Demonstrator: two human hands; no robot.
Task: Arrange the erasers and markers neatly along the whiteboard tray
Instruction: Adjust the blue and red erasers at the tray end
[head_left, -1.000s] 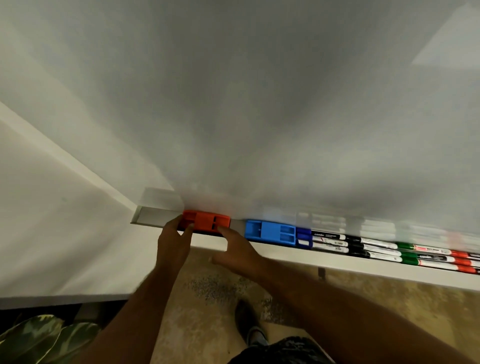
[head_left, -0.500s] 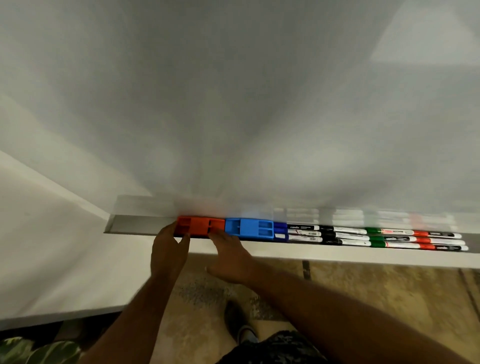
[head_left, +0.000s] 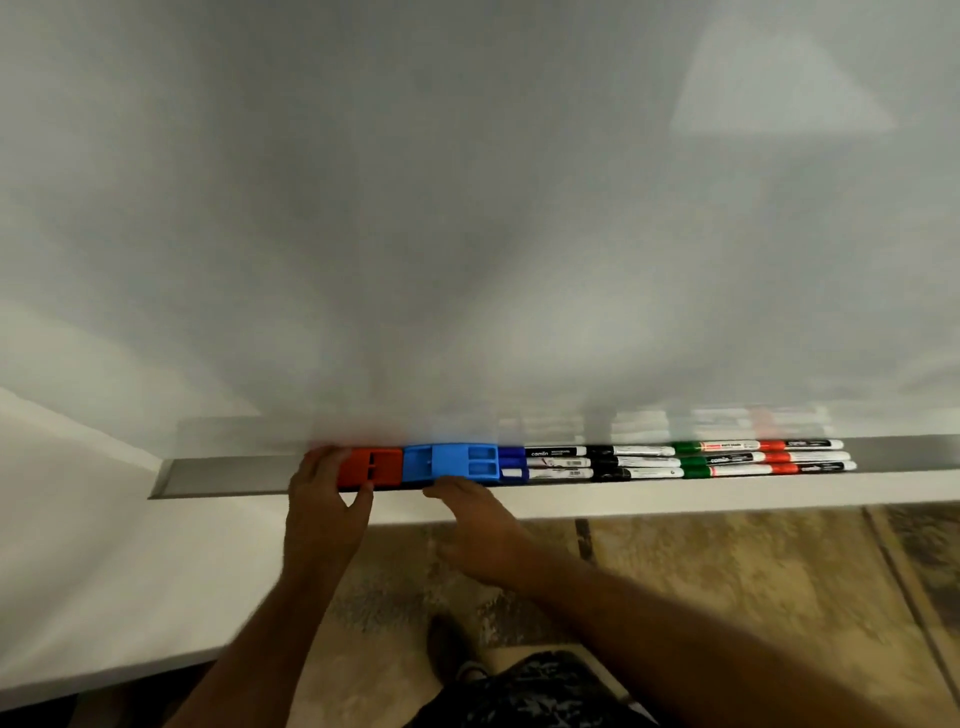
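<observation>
A red eraser (head_left: 371, 467) lies in the metal whiteboard tray (head_left: 223, 470), its right end touching a blue eraser (head_left: 452, 462). My left hand (head_left: 322, 514) grips the red eraser's left end, fingers behind it and thumb on its front edge. My right hand (head_left: 478, 530) is spread flat, its fingertips resting at the tray's front edge just below the blue eraser. To the right of the blue eraser, several markers (head_left: 675, 461) lie in three parallel rows, end to end, with blue, black, green and red caps.
The whiteboard (head_left: 467, 234) fills the upper view. The left stretch of the tray holds nothing, and its left end is near a white wall (head_left: 78, 519). Below are a tiled floor (head_left: 753, 571) and my shoe (head_left: 449, 644).
The red eraser has slid right and closed the gap to the blue eraser. My right hand left the red eraser's right end and now sits in front of the blue one.
</observation>
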